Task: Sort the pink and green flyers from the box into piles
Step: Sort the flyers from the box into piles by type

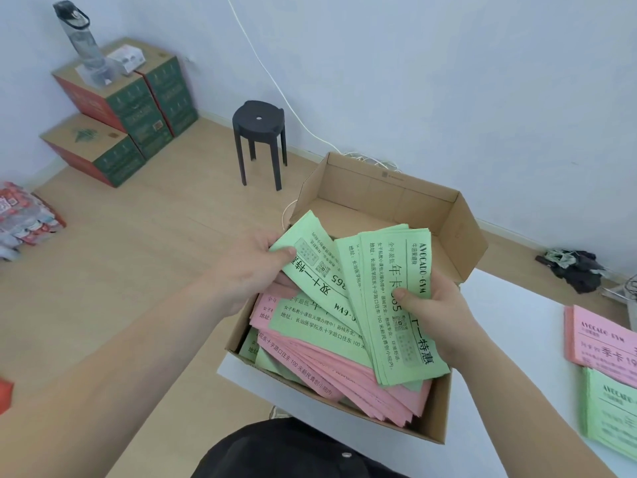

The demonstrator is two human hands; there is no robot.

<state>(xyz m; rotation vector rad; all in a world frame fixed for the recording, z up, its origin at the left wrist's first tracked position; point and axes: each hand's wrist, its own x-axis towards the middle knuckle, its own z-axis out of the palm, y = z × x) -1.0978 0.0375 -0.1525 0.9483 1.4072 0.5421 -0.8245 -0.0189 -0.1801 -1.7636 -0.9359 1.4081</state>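
An open cardboard box (386, 198) sits on the corner of a white table (517, 339), holding mixed pink flyers (348, 374) and green flyers (310, 327). Above the box, my left hand (251, 270) pinches one green flyer (310, 260) by its end. My right hand (434, 312) grips a fanned bunch of green flyers (393, 305), thumb on top. On the table at the right edge lie a pink pile (606, 343) and, nearer me, a green pile (610, 419).
A black stool (258, 132) stands on the wood floor beyond the box. Stacked green-and-red cartons (131, 108) with a water bottle (82, 39) on top fill the far left corner. A white cable (275, 84) runs down the wall. Dark clutter (575, 267) lies at the right.
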